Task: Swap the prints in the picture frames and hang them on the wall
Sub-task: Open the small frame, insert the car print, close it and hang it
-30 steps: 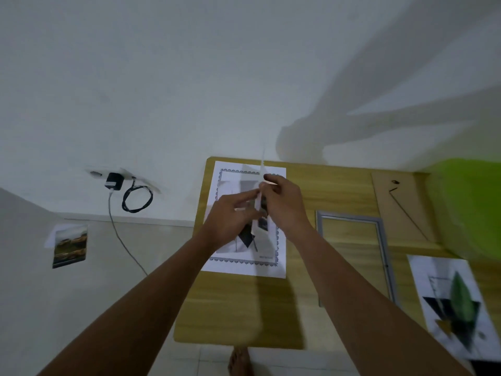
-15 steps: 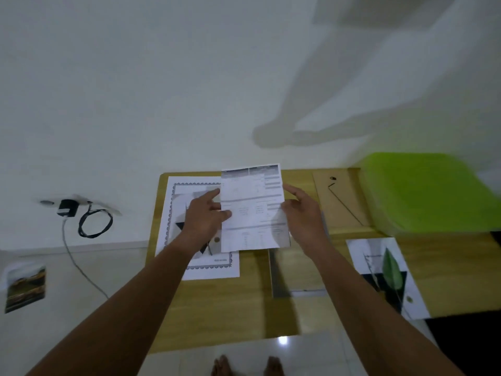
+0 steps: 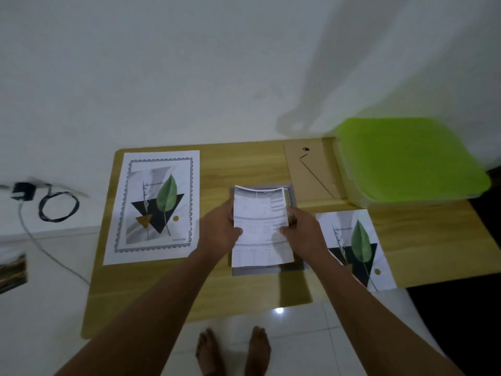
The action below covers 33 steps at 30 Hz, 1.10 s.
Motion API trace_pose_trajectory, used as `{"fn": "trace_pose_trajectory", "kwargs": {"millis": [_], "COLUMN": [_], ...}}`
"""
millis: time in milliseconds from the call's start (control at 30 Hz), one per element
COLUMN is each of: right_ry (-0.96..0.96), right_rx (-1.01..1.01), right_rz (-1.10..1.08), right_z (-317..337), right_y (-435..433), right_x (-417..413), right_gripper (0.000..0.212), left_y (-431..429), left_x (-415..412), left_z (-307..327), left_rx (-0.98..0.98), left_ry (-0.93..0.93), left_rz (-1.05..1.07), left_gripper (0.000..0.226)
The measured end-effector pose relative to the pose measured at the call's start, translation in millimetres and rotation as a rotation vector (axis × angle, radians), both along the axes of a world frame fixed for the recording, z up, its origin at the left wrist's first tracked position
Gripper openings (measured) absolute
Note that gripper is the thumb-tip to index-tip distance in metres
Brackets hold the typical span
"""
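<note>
1. Step, as I read it: seat the printed sheet [image 3: 260, 226] in the grey frame [image 3: 257, 270] lying on the bench [image 3: 244, 164].
2. Square the sheet's edges to the opening and lower it flat. The top edge is curling, so smooth it down before the backing board [image 3: 320, 164] goes on.
3. Left hand [image 3: 219, 232]: pinching the sheet's left edge, thumb on top.
4. Right hand [image 3: 303, 234]: pinching the right edge the same way.
5. The sheet is over the frame; can't tell if it's touching.
</note>
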State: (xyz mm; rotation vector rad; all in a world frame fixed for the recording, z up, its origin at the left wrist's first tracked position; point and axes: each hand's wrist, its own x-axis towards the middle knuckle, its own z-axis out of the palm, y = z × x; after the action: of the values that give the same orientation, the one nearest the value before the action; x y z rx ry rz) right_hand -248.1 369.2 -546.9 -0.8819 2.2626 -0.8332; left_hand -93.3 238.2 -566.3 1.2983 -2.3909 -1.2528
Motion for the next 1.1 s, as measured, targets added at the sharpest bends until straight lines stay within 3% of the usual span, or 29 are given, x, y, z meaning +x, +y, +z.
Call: {"fn": "trace_pose_trajectory", "kwargs": {"millis": [100, 200, 300, 433, 633, 700, 800, 1100], "right_ry": [0.07, 0.18, 0.353, 0.445, 0.436, 0.428, 0.443, 0.567], "right_rx": [0.044, 0.102, 0.163, 0.214, 0.193, 0.154, 0.125, 0.412], "right_rz": [0.037, 0.073, 0.194, 0.428, 0.472, 0.44, 0.33, 0.131], "right_z": [-16, -29, -37, -46, -46, -41, -37, -52], "right_y": [5, 12, 17, 19, 16, 11, -5, -61], "right_x": [-8, -14, -17, -19, -28, -33, -56, -127], "right_gripper": [0.055, 0.023, 0.048, 0.057, 0.056, 0.055, 0.053, 0.061], "left_y": [4, 4, 2, -1, 2, -4, -15, -28], "left_x": [-4, -4, -2, -1, -1, -1, 1, -4], "left_z": [-11, -17, -20, -23, -17, -18, -22, -24], "left_rx": [-0.032, -0.158, -0.347, -0.531, -0.475, -0.457, -0.478, -0.419], "left_ry": [-0.081, -0.198, -0.244, -0.359, -0.396, -0.324, -0.403, -0.585], "left_rz": [-0.036, -0.064, -0.135, -0.384, -0.428, -0.388, -0.43, -0.521], "left_gripper": [0.075, 0.075, 0.077, 0.074, 0.073, 0.072, 0.062, 0.064]}}
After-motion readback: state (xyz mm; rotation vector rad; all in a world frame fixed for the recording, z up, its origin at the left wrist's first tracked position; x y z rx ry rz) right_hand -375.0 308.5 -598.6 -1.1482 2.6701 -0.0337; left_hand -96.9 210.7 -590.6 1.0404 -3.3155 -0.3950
